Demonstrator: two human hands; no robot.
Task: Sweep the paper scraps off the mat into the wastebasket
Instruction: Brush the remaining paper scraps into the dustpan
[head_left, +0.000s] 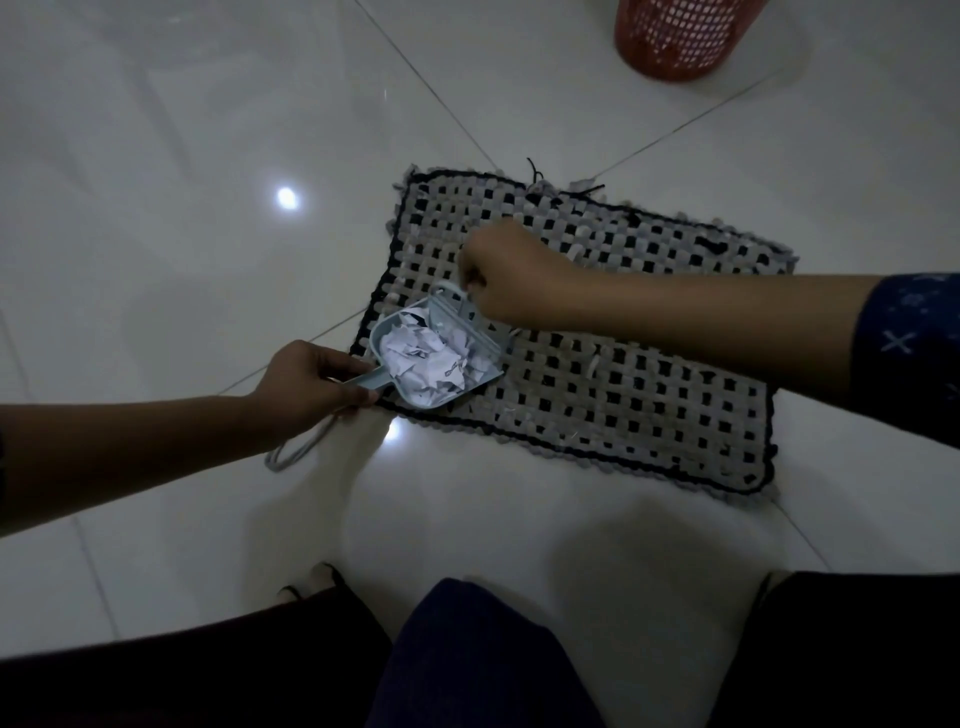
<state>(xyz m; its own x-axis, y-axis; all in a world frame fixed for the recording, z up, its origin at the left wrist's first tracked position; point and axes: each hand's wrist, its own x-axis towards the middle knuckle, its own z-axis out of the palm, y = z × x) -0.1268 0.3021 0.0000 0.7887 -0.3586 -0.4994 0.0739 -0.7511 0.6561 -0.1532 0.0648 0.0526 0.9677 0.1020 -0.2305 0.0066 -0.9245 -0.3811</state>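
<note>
Holding the dustpan (441, 358) full of paper scraps (426, 358), left hand (311, 382) gripping its handle, right hand (506, 278) fisted on a brush, wastebasket (675, 39) trip remaining

Glossy white floor tiles (182, 130) (dim light)

We see the grey-and-black woven mat (597, 364) at centre on the glossy white tile floor (182, 156). Pale blue plastic dustpan (441, 358) w/ crumpled white paper scraps (426, 358) on mat's 9 o'clock edge. Red mesh wastebasket (675, 36) at 1 o'clock, well apart.
</note>
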